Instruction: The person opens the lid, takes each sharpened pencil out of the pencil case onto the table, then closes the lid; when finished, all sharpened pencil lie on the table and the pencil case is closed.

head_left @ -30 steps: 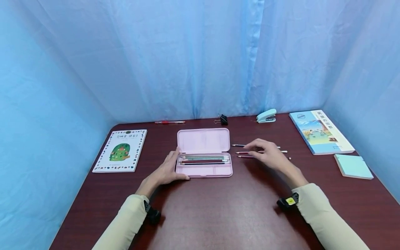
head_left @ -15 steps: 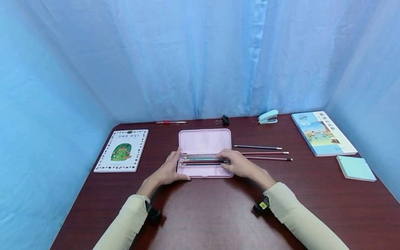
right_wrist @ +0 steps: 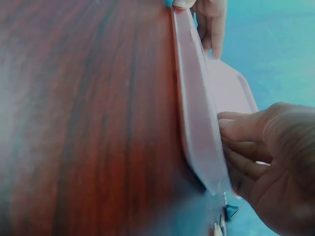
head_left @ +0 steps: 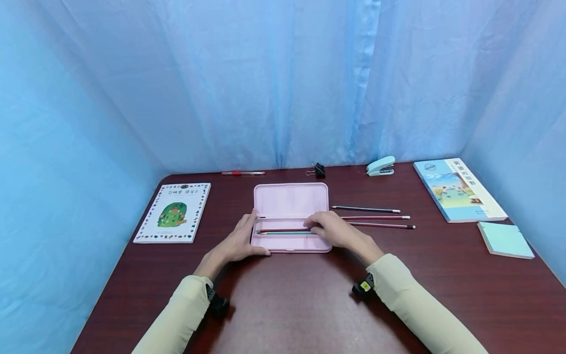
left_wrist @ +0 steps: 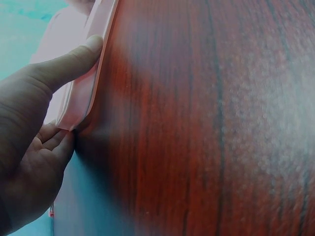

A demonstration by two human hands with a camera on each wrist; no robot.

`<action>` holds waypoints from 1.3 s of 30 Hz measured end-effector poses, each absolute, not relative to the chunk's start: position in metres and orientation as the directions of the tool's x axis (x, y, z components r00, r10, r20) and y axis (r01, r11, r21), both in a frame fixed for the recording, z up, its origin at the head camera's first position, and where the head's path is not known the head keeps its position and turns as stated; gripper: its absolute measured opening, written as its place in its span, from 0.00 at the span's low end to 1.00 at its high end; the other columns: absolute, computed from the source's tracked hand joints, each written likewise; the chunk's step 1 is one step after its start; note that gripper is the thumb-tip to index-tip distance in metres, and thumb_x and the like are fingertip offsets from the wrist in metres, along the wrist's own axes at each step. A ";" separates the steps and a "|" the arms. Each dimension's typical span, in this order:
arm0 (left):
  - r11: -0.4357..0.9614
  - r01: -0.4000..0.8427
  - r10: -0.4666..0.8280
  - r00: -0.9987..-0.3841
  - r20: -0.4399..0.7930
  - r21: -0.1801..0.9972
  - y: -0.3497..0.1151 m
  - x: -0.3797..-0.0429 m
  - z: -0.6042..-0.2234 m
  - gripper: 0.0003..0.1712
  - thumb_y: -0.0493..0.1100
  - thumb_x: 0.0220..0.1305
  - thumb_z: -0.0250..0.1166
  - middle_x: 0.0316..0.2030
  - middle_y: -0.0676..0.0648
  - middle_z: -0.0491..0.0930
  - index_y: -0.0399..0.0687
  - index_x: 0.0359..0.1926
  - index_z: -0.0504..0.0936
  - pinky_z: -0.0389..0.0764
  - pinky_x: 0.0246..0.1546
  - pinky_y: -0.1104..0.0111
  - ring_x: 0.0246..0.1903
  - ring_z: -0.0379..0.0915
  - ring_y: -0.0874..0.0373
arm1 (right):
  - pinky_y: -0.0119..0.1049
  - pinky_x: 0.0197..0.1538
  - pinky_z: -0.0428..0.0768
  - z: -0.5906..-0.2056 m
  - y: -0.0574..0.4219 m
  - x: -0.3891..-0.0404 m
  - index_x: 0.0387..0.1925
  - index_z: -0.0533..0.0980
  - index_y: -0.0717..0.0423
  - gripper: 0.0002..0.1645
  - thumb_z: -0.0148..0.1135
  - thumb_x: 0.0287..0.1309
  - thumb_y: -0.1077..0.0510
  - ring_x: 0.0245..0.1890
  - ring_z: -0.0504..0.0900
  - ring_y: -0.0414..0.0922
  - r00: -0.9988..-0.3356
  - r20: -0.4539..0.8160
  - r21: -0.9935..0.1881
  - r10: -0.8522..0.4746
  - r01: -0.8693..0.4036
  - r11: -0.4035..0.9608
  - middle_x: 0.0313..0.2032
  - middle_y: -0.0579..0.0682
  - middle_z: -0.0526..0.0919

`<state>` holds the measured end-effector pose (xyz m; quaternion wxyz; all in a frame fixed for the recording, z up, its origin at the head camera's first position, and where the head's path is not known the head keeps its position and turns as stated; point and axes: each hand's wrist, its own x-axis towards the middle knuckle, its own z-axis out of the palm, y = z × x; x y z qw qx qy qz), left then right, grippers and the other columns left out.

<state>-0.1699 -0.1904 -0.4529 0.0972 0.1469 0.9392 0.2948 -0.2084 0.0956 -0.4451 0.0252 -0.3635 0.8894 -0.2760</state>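
Note:
A pink pencil case (head_left: pixel 292 200) lies with its lid folded back on the dark red table. My left hand (head_left: pixel 240 241) holds its left end, thumb along the front wall and fingers round the left side. In the left wrist view the thumb (left_wrist: pixel 81 56) presses that wall. My right hand (head_left: pixel 333 229) reaches into the case's right end, fingers curled over the right ends of the pencils (head_left: pixel 283 232). A red and a green one show, lying close together; their far ends are hidden by the hand. The right wrist view shows the fingers (right_wrist: pixel 241 125) inside the rim.
Three loose pencils, one a dark pencil (head_left: pixel 364 209), lie right of the case. Behind stand a red pen (head_left: pixel 243 173), a black binder clip (head_left: pixel 319 170) and a mint stapler (head_left: pixel 381 166). Books (head_left: pixel 172 214) lie left and right, with a mint notepad (head_left: pixel 505 239).
My right hand has moved left from above the loose pencils into the case. The pencils there have shifted together, and fewer show. My left hand stays at the case's left end.

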 end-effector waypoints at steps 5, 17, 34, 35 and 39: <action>0.782 0.220 0.334 -0.938 -0.094 0.583 -0.190 -0.170 -0.453 0.70 0.63 0.38 0.74 0.63 0.45 0.55 0.48 0.72 0.38 0.58 0.61 0.56 0.62 0.51 0.53 | 0.39 0.46 0.75 -0.445 0.098 -0.211 0.38 0.82 0.53 0.11 0.61 0.53 0.67 0.40 0.79 0.41 -0.721 0.166 -0.518 -0.673 -0.644 0.562 0.36 0.45 0.82; 0.777 0.218 0.336 -0.937 -0.096 0.591 -0.190 -0.170 -0.455 0.70 0.62 0.39 0.74 0.64 0.44 0.54 0.47 0.72 0.37 0.57 0.62 0.56 0.63 0.50 0.52 | 0.34 0.40 0.75 -0.448 0.104 -0.212 0.37 0.83 0.50 0.10 0.62 0.54 0.65 0.35 0.77 0.37 -0.752 0.172 -0.599 -0.636 -0.593 0.538 0.33 0.42 0.81; 0.774 0.252 0.355 -0.932 -0.069 0.581 -0.191 -0.171 -0.456 0.70 0.62 0.39 0.74 0.63 0.43 0.55 0.45 0.72 0.38 0.57 0.61 0.57 0.63 0.51 0.52 | 0.35 0.41 0.73 -0.433 0.245 -0.192 0.41 0.81 0.43 0.10 0.58 0.60 0.56 0.38 0.74 0.38 -0.892 0.183 -0.593 -0.413 -0.435 0.677 0.39 0.39 0.80; 0.774 0.254 0.357 -0.932 -0.067 0.580 -0.191 -0.171 -0.456 0.70 0.63 0.39 0.73 0.63 0.43 0.55 0.45 0.72 0.38 0.57 0.61 0.57 0.63 0.51 0.52 | 0.36 0.42 0.73 -0.436 0.254 -0.189 0.41 0.81 0.43 0.10 0.58 0.60 0.56 0.39 0.73 0.39 -0.904 0.169 -0.589 -0.394 -0.413 0.695 0.39 0.40 0.80; 0.773 0.259 0.361 -0.930 -0.065 0.579 -0.192 -0.171 -0.456 0.71 0.63 0.38 0.73 0.64 0.43 0.54 0.45 0.72 0.37 0.57 0.62 0.57 0.63 0.50 0.52 | 0.42 0.45 0.72 -0.447 0.279 -0.178 0.41 0.81 0.44 0.10 0.57 0.60 0.56 0.42 0.73 0.42 -0.930 0.138 -0.574 -0.342 -0.356 0.737 0.41 0.43 0.80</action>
